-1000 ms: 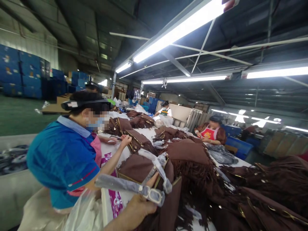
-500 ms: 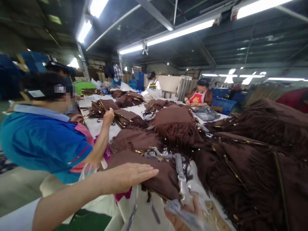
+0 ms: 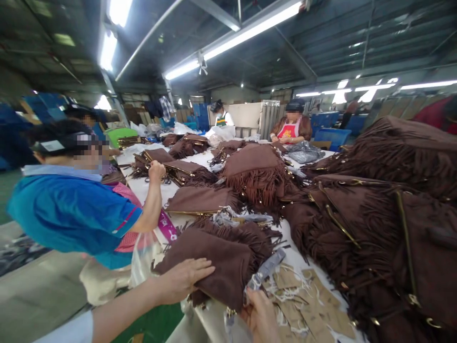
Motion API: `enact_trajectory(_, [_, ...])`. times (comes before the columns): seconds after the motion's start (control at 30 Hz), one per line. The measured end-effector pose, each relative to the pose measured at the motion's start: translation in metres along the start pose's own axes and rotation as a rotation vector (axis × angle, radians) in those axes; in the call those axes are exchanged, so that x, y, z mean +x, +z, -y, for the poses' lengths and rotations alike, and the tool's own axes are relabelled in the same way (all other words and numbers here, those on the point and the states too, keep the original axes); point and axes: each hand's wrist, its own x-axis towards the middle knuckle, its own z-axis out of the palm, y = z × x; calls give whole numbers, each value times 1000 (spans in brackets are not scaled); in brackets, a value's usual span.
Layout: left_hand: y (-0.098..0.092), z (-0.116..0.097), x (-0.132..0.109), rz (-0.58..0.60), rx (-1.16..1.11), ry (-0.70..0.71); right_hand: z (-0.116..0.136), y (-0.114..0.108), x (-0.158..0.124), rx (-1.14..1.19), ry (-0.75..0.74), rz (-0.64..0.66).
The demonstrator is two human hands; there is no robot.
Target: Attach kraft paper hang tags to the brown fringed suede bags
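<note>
A brown fringed bag [image 3: 221, 255] lies at the near edge of the table, its fringe spread toward the far side. My left hand [image 3: 187, 278] rests on its near left part, fingers stretched out flat over the fabric. At the bag's near right corner, my right hand [image 3: 262, 314] has its fingers closed on a strap wrapped in clear plastic [image 3: 267, 269]. Part of that grip is hidden by the hand itself. Just beyond lies another brown bag [image 3: 203, 200] with a gold zipper along its edge.
Brown cardboard tags [image 3: 314, 305] with white strings lie right of my right hand. Large heaps of fringed bags [image 3: 371, 238] fill the right side. A co-worker in a blue shirt [image 3: 74, 209] stands close on the left, one hand on a bag. Other people work across the table.
My left hand has moved left and down, now resting on the bag. The bag has turned so its fringe shows. My right hand has shifted, uncovering the cardboard tags.
</note>
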Motion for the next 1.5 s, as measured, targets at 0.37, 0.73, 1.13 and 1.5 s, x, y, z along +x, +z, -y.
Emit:
enact_trajectory(0.37, [11, 12, 38, -197, -33, -17, 15, 9, 12, -44, -94, -39])
enact_trajectory(0.73, [49, 10, 30, -270, 106, 32, 11, -12, -27, -314, -5, -267])
enact_trajectory(1.13, [52, 10, 30, -291, -14, -5, -37, -26, -35, -713, -309, -315])
enact_trajectory(1.5, [21, 21, 36, -185, -209, 15, 57, -25, 19, -2159, -1223, -106])
